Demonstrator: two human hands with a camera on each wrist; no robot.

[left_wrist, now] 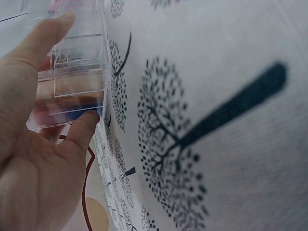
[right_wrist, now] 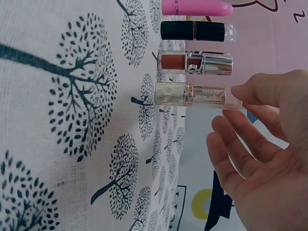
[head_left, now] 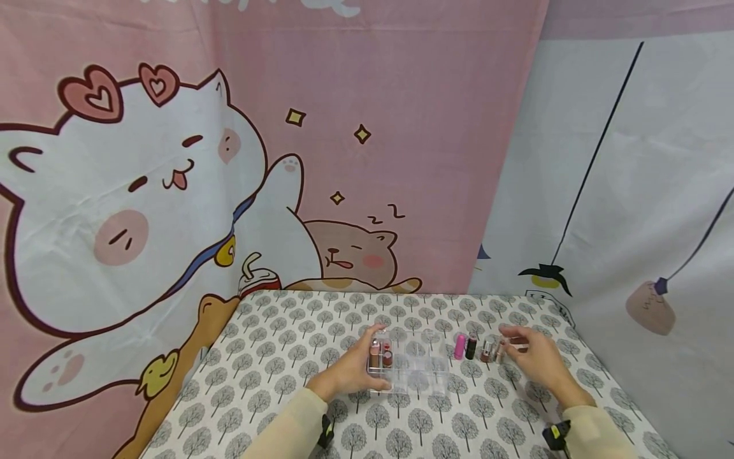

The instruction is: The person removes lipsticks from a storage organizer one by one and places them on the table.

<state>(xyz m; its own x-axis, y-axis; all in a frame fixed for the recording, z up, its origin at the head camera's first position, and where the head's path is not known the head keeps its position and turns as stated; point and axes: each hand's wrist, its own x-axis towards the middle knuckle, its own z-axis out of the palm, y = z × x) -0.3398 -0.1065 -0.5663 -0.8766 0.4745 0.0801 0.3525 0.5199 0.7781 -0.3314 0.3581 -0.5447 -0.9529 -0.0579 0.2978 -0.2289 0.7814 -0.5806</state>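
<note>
In the head view, my left hand [head_left: 354,366] grips the left end of a clear compartment box [head_left: 421,363], thumb at the near side and fingers at the far side. The left wrist view shows its fingers on the box's clear wall [left_wrist: 79,77]. Lip tubes [head_left: 375,354] stand in the box's left compartments. To the right, my right hand [head_left: 536,358] has thumb and fingertips at the top of a clear lip gloss tube [right_wrist: 192,95] and seems to pinch its cap. This tube stands upright on the cloth, last in a row.
Beside the lip gloss tube stand a silver-capped lip gloss [right_wrist: 197,63], a black lipstick [right_wrist: 195,31] and a pink tube [head_left: 460,346]. A tree-patterned cloth [head_left: 275,382] covers the table. Printed curtains [head_left: 436,159] hang behind and at the sides.
</note>
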